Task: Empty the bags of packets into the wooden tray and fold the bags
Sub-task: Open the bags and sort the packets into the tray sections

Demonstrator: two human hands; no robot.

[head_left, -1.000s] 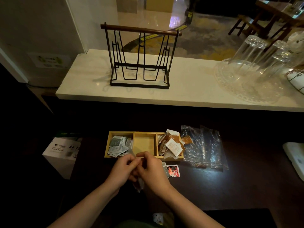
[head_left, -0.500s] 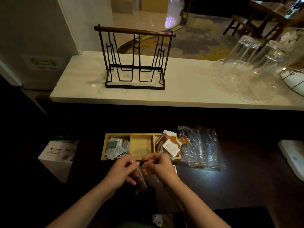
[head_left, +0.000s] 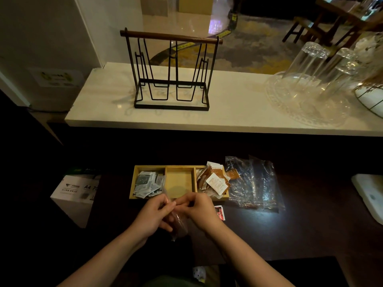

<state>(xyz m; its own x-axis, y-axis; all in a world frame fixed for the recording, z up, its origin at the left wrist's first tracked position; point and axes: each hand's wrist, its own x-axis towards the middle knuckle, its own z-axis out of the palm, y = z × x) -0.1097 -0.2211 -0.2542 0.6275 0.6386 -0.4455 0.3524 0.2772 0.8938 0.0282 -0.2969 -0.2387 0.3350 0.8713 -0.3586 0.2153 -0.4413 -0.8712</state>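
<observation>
A wooden tray [head_left: 179, 168] with three compartments lies on the dark table. Grey packets [head_left: 147, 183] fill its left compartment, brown and white packets [head_left: 213, 180] its right one, and the middle one is bare. Just in front of the tray, my left hand [head_left: 152, 217] and my right hand [head_left: 202, 212] pinch the top of a small clear bag [head_left: 179, 226] that hangs between them. Two empty clear bags [head_left: 253, 183] lie flat to the right of the tray. A red packet [head_left: 220, 212] lies on the table beside my right hand.
A black wire rack [head_left: 171, 72] with a wooden bar stands on the white counter [head_left: 228, 112] behind the table. Upturned glasses [head_left: 310, 65] rest on a clear plate at the right. A white A4 box [head_left: 75, 191] sits at the left, a white object [head_left: 369, 193] at the right edge.
My hands and the small bag have stayed in front of the tray, with the fingers shifting at the bag's top. The camera has tilted slightly.
</observation>
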